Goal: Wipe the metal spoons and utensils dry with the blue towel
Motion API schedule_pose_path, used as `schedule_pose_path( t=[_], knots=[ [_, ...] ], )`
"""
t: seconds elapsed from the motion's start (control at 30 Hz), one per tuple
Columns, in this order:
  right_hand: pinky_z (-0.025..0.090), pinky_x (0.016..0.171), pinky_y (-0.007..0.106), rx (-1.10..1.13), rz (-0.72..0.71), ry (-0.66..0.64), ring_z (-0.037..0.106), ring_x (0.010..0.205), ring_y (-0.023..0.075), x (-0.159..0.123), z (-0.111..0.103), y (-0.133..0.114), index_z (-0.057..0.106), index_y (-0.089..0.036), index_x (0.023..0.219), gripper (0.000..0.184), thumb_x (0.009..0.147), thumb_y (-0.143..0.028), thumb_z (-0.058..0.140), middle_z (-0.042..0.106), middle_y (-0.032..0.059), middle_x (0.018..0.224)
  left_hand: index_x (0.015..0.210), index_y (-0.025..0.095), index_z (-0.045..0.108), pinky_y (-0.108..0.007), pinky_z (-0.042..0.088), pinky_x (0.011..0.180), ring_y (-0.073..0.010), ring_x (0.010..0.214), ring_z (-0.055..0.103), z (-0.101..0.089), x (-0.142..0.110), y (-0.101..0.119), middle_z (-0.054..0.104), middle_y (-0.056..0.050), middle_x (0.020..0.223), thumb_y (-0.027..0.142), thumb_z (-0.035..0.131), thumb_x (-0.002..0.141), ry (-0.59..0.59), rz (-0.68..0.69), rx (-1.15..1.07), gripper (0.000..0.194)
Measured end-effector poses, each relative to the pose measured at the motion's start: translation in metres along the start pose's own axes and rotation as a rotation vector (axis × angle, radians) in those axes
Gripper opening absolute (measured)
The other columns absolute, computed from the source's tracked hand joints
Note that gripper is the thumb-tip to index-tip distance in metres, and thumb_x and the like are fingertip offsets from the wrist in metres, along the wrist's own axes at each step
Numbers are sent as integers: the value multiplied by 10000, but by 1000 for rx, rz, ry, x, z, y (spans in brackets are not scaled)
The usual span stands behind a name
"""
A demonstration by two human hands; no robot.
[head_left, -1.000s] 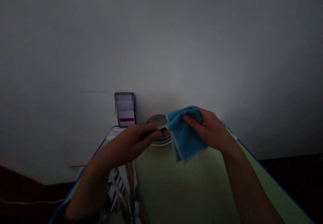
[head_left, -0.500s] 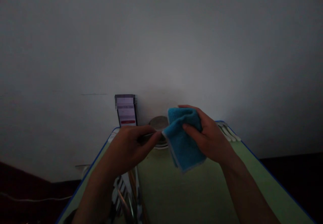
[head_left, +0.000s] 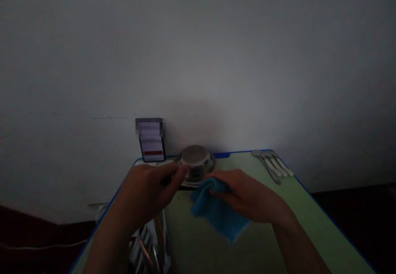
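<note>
A blue cloth [head_left: 219,210] hangs bunched in my right hand [head_left: 247,195], its lower corner drooping over the green table. My left hand [head_left: 154,187] is closed, thumb and forefinger pinched together; what they hold, if anything, is hidden in the dim light. Just beyond both hands, an upturned metal bowl [head_left: 196,158] sits against the wall side, with a dark-lined rim visible beneath it. The left fingertips overlap the bowl's left side in view; whether they touch it I cannot tell.
At the back right lie several spoons [head_left: 269,165], mostly with pale handles. A phone [head_left: 151,144] leans on the wall [head_left: 198,51] at back left. Metal and wooden utensils [head_left: 151,245] lie below my left forearm. The green table [head_left: 309,220] has a blue edge.
My right hand has lowered with the blue cloth, away from the left fingertips. The left hand has shifted slightly left and down. More of the metal bowl and the spoons now shows.
</note>
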State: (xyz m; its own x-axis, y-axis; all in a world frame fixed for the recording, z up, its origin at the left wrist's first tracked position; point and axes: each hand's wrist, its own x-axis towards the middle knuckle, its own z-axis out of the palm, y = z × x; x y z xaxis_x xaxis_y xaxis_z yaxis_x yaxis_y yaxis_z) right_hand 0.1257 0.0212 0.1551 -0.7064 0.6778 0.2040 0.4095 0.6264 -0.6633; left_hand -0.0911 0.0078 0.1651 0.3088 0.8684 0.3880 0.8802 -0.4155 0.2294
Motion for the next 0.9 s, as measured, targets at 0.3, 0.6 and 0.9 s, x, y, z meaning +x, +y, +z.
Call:
schedule_pose_path(
  t=[0.3,0.6,0.9],
  knots=[
    [421,750,258,82,76,212,572,862,126,3,-15,10,547,-264,1068,240,834,-258,497,632,-17,973,762,189,594,-163,433,503,-89,576,579,-6,4,9,629,25,659,292,469,830,156,-48,-336,175],
    [451,720,241,232,145,616,572,821,120,1,-18,6,535,-274,1028,194,843,-282,478,622,-18,928,893,240,595,-168,444,514,-83,555,590,7,10,19,670,43,727,215,583,774,86,154,-327,122],
    [413,839,304,96,57,7,567,945,150,-10,-23,6,499,-266,1164,389,809,-112,464,625,4,1029,811,238,650,-169,416,521,-81,548,580,4,7,4,665,47,656,262,605,766,-58,181,-292,68]
  ],
)
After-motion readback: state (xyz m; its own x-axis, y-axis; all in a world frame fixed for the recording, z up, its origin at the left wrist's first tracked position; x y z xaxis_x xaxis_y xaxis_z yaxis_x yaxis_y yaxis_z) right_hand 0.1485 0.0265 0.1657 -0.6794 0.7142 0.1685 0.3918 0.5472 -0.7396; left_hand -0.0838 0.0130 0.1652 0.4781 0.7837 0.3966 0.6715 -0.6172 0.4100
